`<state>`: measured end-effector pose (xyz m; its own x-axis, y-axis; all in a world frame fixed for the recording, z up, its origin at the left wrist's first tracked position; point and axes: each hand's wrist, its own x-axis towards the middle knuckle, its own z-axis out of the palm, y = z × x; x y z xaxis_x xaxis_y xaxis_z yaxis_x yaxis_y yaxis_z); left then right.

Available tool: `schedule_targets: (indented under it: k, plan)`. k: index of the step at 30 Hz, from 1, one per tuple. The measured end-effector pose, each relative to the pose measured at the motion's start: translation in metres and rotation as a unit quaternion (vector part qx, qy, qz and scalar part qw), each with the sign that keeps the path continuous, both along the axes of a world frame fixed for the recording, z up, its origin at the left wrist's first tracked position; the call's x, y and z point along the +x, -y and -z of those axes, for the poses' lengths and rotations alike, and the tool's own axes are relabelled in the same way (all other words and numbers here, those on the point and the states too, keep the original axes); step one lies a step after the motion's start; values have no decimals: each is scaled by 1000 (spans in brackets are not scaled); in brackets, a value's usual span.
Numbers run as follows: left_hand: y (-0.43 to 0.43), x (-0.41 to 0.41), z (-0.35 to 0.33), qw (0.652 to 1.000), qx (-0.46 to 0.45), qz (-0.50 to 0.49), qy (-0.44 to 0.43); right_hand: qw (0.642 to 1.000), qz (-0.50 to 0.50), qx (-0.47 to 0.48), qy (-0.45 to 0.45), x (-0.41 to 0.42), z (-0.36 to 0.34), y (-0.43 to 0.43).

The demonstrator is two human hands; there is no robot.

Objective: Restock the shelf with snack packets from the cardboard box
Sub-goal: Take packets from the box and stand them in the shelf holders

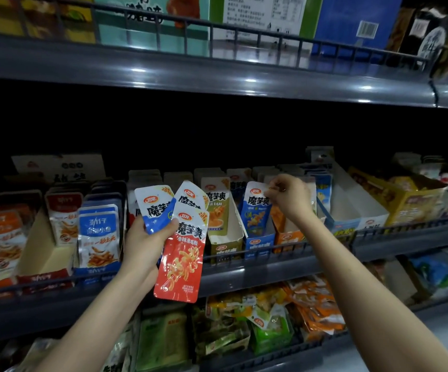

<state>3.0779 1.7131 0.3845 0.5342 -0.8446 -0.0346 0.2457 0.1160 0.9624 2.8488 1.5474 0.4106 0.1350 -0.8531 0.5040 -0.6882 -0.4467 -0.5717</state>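
Observation:
My left hand (143, 244) grips a fan of three snack packets in front of the middle shelf: a red packet (184, 260) in front, a blue-bottomed one (154, 208) and a third (190, 197) behind them. My right hand (288, 196) pinches the top corner of a blue packet (256, 208) that stands upright in a blue display carton (260, 244) on the shelf. No cardboard supply box is in view.
The middle shelf (257, 269) has a low wire rail and rows of open cartons of packets. An olive carton (224, 248) sits left of the blue one, a white carton (357, 210) to the right. Loose bags fill the shelf below; big boxes stand above.

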Motion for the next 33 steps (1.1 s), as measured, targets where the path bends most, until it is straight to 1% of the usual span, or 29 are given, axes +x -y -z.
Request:
schedule_targets:
  k: [5,7,11,12,15,19,23,25,27,30,33]
  plan:
    - [3,-1,-2,1000,-12,8,4,996,-33,-11,87,20,3,15]
    - [5,0,-3,1000,-15,8,2,995,-34,-3,89,28,5,24]
    - [6,1,-5,1000,-23,8,6,997,-44,23,59,38,12,41]
    - [7,1,-5,1000,-24,6,6,996,-44,30,67,38,13,42]
    - [8,2,-5,1000,-23,3,1,989,-65,49,123,36,17,41]
    - [8,0,-2,1000,-19,7,-2,974,-119,87,173,31,22,35]
    - [8,-4,1,1000,-13,9,-5,981,-107,61,147,32,32,34]
    - [9,-4,2,1000,-10,10,-3,979,-120,82,144,39,32,31]
    - [10,-4,2,1000,-11,11,-3,957,-158,144,197,50,30,27]
    - [9,-3,2,1000,-16,6,-4,910,-185,230,290,61,29,29]
    - [7,-2,1,1000,-16,8,-8,867,-181,266,380,57,32,29]
